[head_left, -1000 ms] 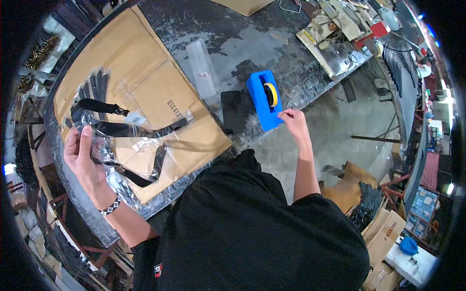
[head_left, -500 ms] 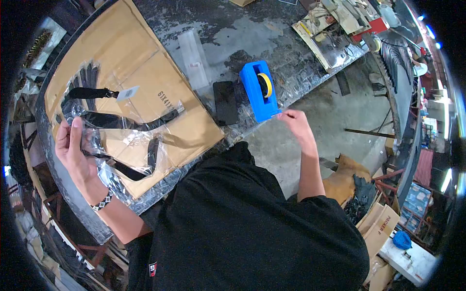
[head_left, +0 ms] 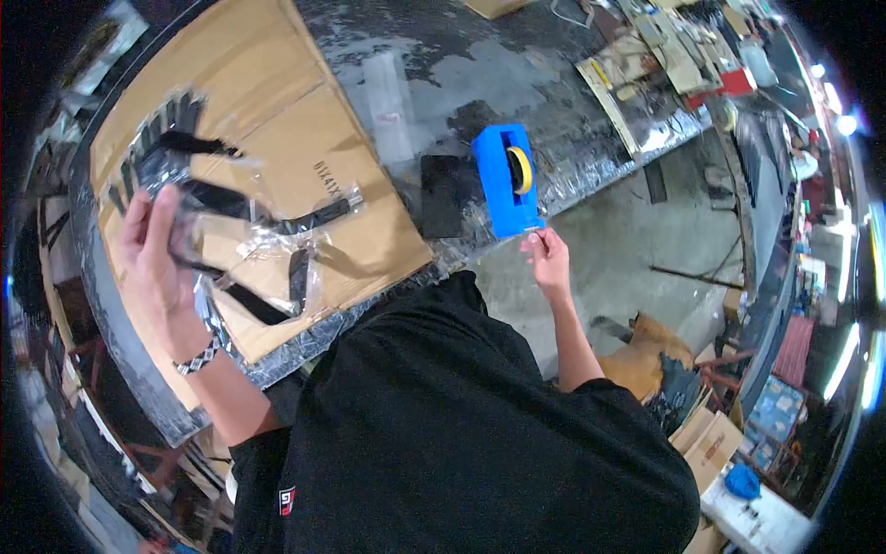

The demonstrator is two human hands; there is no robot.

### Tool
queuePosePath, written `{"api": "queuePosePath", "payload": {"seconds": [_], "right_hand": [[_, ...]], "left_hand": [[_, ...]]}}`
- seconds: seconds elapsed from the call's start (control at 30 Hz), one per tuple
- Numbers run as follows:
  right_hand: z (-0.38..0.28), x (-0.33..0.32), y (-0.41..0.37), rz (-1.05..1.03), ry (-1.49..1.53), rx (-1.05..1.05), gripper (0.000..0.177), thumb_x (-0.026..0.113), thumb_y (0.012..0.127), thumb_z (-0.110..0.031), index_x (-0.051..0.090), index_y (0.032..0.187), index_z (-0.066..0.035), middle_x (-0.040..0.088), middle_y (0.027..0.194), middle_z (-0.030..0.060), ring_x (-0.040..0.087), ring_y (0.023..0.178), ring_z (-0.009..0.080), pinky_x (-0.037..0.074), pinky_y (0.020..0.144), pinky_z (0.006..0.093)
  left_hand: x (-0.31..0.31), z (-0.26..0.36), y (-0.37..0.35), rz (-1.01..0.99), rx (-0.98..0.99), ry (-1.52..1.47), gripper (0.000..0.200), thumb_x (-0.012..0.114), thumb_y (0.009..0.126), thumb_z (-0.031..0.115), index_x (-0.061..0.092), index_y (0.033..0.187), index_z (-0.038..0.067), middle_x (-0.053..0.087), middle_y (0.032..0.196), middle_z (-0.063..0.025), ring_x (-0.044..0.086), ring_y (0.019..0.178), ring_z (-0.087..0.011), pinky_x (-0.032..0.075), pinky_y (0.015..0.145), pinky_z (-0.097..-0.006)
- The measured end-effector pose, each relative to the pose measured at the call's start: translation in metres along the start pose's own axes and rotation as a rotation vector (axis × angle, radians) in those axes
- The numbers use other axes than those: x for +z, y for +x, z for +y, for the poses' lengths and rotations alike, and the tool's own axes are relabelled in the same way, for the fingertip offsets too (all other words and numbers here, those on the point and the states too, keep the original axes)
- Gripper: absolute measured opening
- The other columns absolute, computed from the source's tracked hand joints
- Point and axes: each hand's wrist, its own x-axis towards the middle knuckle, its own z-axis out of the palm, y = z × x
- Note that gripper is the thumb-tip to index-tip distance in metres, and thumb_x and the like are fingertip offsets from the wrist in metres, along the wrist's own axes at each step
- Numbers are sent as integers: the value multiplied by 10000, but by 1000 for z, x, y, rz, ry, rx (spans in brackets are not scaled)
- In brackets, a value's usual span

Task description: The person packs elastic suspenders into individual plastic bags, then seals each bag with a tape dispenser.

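Observation:
My left hand (head_left: 159, 254) is closed on a clear plastic bag (head_left: 217, 198) with black straps inside, lifted over the cardboard sheet (head_left: 268, 92). At the front edge of the dark table, a blue tape dispenser (head_left: 498, 194) holds a roll of yellow-cored tape (head_left: 522, 170). My right hand (head_left: 546, 254) is just below the dispenser's front end, its fingertips pinched near the cutting edge. Whatever lies between those fingertips is too small to make out.
Left of the dispenser lies a dark flat rectangle (head_left: 441, 196), with a clear plastic sleeve (head_left: 389, 106) behind it. Boards and tools (head_left: 637, 69) are piled at the back right. Cartons (head_left: 706, 443) stand at the lower right.
The view has shifted a little. My left hand and the bag have tilted and moved slightly right. My right hand has turned more upright, still at the dispenser's front end.

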Motion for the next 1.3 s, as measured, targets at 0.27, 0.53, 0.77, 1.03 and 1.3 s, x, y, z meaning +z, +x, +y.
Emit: {"api": "queuePosePath", "payload": {"seconds": [0.27, 0.53, 0.77, 1.03, 1.3], "right_hand": [[-7, 3, -15, -261, 68, 163, 120, 569, 934, -79, 603, 842, -11, 635, 682, 74, 577, 549, 144, 455, 480, 276], [-135, 46, -2, -568, -51, -76, 150, 623, 970, -144, 653, 941, 0, 664, 729, 51, 626, 637, 122, 494, 591, 257], [-387, 55, -1, -825, 163, -549, 206, 614, 966, -60, 657, 1155, 10, 621, 778, 0, 566, 699, 65, 458, 653, 222], [-464, 103, -5, -949, 35, -782, 264, 607, 938, -21, 546, 1194, -33, 594, 720, 1, 545, 680, 63, 420, 614, 228], [-472, 120, 1, -927, -128, -915, 227, 597, 918, 12, 526, 1132, -14, 588, 665, 63, 561, 629, 97, 443, 590, 261]], "left_hand": [[20, 15, -16, -259, 36, 71, 162, 762, 880, 129, 711, 971, 4, 682, 785, 12, 601, 667, -42, 469, 605, -193], [15, 11, -23, -322, 22, -152, 167, 756, 887, 123, 701, 980, -4, 671, 826, 24, 584, 703, -19, 474, 625, -188], [25, 17, -26, -412, 44, -92, 153, 751, 886, 121, 700, 956, -6, 660, 815, 41, 555, 693, -6, 442, 609, -181], [29, 18, -33, -419, 92, -92, 174, 757, 879, 160, 702, 914, -1, 636, 764, 40, 544, 685, -15, 437, 594, -203], [30, 23, -36, -417, 96, -85, 179, 762, 862, 169, 695, 876, 3, 589, 699, 58, 482, 635, -2, 367, 526, -219]]}}
